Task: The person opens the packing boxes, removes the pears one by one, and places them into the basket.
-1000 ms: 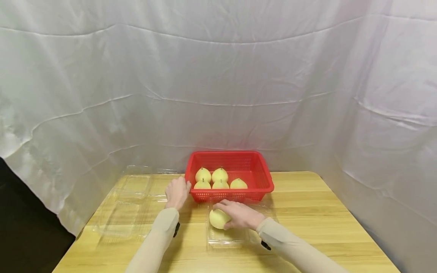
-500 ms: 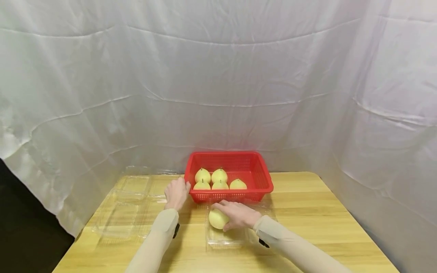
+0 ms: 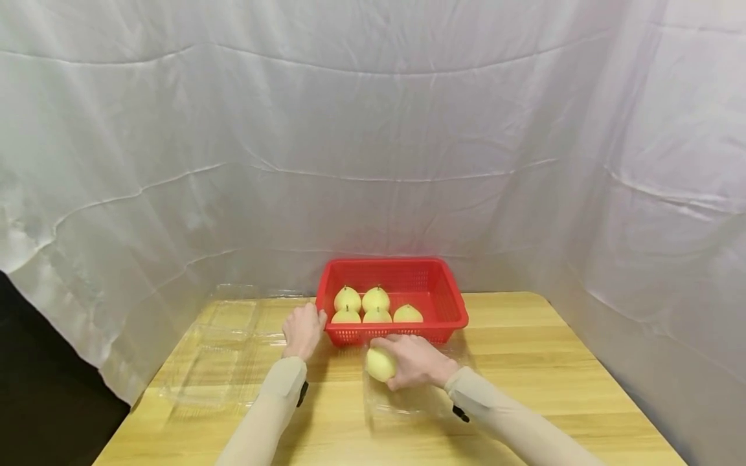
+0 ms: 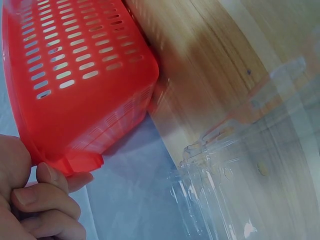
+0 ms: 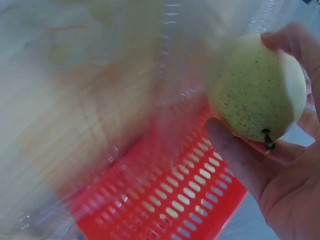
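My right hand (image 3: 416,362) grips a pale yellow pear (image 3: 381,364), thumb on one side and fingers on the other. In the right wrist view the pear (image 5: 255,90) shows a speckled skin and a dark stem. Beneath it lies a clear plastic clamshell box (image 3: 396,410), in front of a red plastic basket (image 3: 457,310). My left hand (image 3: 304,330) holds the basket's left rim; the left wrist view has its curled fingers (image 4: 50,200) pinching that rim. Several pears (image 3: 375,299) sit inside the basket, mostly toward its left.
More clear plastic clamshell boxes (image 3: 206,372) lie with lids spread on the left of the wooden table (image 3: 524,362). Pale grey curtains (image 3: 384,142) hang behind and along both sides. A black area (image 3: 46,382) shows at the lower left.
My right hand and the pear have moved slightly right and away from me, and the pear has tilted. The clear box under them has shifted right. The left hand stays at the basket.
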Available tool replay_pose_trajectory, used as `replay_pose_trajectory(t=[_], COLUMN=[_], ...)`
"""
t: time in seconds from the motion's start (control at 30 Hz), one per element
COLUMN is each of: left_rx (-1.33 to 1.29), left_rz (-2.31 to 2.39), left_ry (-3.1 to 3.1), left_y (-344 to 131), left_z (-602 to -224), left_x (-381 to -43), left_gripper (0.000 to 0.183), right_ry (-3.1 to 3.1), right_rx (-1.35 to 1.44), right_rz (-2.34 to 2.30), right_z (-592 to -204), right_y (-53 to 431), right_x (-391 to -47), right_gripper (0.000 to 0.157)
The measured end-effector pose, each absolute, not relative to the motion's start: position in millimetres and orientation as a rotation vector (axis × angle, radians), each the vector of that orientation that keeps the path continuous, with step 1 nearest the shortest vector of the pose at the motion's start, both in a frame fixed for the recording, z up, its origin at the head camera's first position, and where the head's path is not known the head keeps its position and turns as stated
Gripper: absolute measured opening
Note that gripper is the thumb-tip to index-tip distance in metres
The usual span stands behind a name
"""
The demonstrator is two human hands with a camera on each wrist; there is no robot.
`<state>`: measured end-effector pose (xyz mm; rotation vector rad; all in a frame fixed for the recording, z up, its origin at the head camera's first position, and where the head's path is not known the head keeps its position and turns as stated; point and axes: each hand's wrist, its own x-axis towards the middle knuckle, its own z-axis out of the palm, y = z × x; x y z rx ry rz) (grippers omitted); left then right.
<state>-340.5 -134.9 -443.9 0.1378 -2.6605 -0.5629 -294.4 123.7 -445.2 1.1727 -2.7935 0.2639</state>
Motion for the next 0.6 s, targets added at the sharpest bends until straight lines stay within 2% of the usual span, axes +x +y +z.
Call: replay_pose_trajectory(t=[0.6], left_rx=[0.149], left_rz=[-0.554], left_ry=[-2.663], left_y=[-133], left_z=[-441], left_x=[-341], left_gripper=[0.033], right_ry=[-2.725], right_rx=[1.089], right_rz=[0.484], right_z=[-434], right_y=[145], right_x=[-292], right_gripper=[0.072])
